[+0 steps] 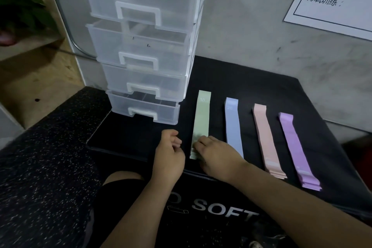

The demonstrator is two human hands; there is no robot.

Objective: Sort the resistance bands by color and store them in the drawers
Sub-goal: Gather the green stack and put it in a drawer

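Grey concrete wall (251, 26) backs a black padded platform (261, 90). At its far left stands a clear four-drawer unit (145, 46). To its right lie four stacks side by side: green bands (201, 119), blue bands (233, 127), pink bands (264, 139) and purple bands (293, 147). The right hand (217, 155) grips the near end of the green bands with curled fingers. The left hand (171, 155) hovers just left of them, loosely curled and holding nothing.

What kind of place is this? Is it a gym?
Probably a gym or workout corner. There are stacks of coloured resistance bands on a black padded box marked "SOFT", speckled rubber-like flooring, and a wall sheet printed with Chinese words for aerobic training.
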